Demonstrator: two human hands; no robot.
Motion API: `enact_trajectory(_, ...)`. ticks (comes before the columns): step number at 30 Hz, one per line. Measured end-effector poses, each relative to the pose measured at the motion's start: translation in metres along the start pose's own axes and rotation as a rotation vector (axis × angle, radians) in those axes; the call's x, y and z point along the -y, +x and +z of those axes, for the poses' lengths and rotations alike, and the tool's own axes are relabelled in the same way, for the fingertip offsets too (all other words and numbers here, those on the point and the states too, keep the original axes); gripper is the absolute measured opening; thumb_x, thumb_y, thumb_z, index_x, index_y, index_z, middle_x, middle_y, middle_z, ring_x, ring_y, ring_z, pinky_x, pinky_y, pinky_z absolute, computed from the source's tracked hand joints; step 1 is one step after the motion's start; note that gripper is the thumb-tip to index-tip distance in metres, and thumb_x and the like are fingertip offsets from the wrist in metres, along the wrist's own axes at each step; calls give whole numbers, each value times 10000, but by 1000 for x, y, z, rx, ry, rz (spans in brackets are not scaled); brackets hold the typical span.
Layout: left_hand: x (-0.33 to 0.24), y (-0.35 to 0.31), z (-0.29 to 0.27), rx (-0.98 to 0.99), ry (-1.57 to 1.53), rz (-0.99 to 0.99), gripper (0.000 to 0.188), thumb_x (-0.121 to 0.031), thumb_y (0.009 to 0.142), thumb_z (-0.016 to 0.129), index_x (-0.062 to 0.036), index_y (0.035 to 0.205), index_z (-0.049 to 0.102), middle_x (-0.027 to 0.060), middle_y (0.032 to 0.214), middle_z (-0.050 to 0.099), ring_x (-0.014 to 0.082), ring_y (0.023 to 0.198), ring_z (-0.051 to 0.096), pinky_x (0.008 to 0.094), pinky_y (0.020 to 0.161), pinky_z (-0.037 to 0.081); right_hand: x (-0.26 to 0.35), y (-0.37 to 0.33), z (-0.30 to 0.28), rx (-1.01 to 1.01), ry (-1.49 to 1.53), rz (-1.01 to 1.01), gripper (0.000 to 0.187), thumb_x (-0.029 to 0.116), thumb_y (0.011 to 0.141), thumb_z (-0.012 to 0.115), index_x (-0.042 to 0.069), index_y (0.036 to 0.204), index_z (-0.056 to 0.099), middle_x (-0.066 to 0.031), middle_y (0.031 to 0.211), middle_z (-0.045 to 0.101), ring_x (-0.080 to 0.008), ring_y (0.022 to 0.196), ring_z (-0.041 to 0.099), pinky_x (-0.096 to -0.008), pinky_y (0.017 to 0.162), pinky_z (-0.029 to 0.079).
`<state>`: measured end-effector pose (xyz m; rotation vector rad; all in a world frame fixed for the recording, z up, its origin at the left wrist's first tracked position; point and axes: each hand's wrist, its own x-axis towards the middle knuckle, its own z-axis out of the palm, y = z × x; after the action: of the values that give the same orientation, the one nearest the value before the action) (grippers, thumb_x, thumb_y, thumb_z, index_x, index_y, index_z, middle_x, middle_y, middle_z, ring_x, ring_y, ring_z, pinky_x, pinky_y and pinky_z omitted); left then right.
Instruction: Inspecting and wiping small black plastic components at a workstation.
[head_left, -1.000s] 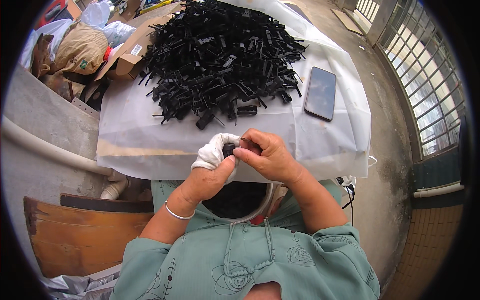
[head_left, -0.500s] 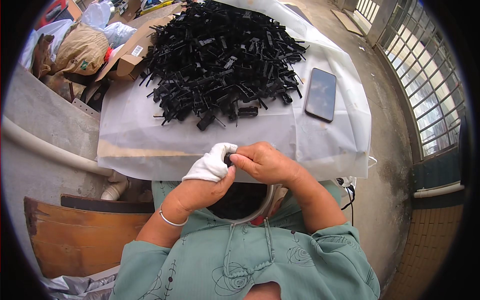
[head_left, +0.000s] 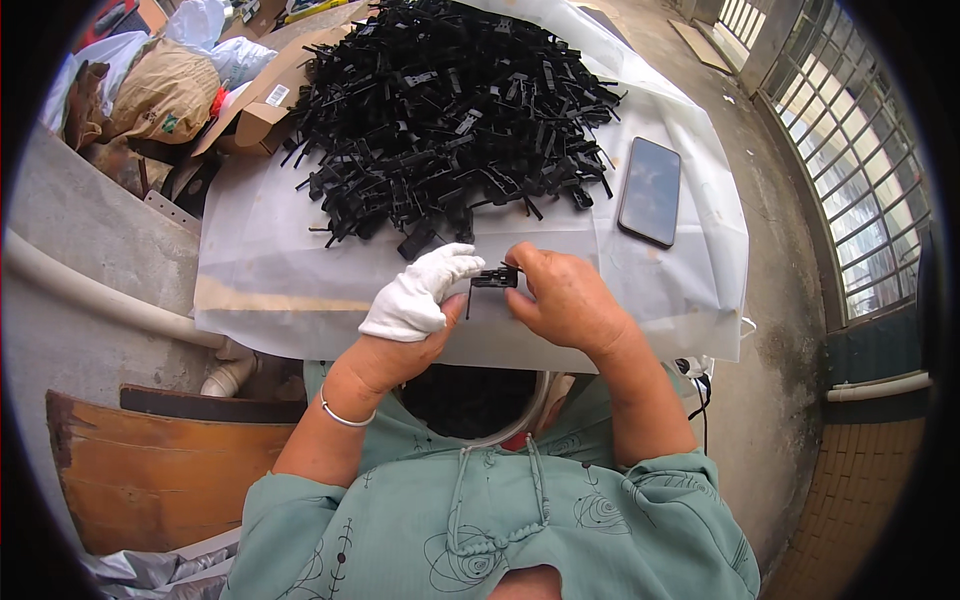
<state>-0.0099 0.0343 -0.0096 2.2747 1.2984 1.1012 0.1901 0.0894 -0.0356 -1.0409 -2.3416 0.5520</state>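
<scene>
Over the near part of the covered table, a small black plastic part [head_left: 494, 278] with thin prongs is held between my hands. My right hand [head_left: 565, 295] pinches its right end between bare thumb and fingers. At the left end, my left hand [head_left: 412, 298], in a white glove with the thumb bare, closes its fingertips and thumb around the part's edge. One thin prong points down beside the left thumb. Just beyond my hands rises a big heap of similar black plastic parts [head_left: 430, 130].
A phone [head_left: 649, 191] lies on the white sheet [head_left: 660, 290], right of the heap. Below the table edge, between my knees, a round bucket [head_left: 470, 405] contains dark pieces. Cardboard [head_left: 262, 118] and bags [head_left: 165, 88] crowd the far left; a barred window [head_left: 850, 150] stands right.
Both hands have moved up and away from the table's near edge. A black part that lay at the heap's front is gone from there, and one now shows between my fingers.
</scene>
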Motion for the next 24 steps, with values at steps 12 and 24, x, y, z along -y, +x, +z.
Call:
enact_trajectory(12,-1,-10,25,-46,-665,-390,263,-57,901,504,24,1151,496,68,1001,576,110,874,550,243,764,462,42,-11,6,-206,320,-374,189,79,739,671,57,889,558,-50,646,540,-220,550,542,-319,513,438)
enact_trajectory(24,-13,-11,15,-6,-841,-535,278,-6,855,568,29,1123,501,73,967,565,76,719,563,203,566,484,30,-9,3,-63,610,66,202,194,896,563,20,798,530,-63,606,478,-142,543,432,-279,517,378)
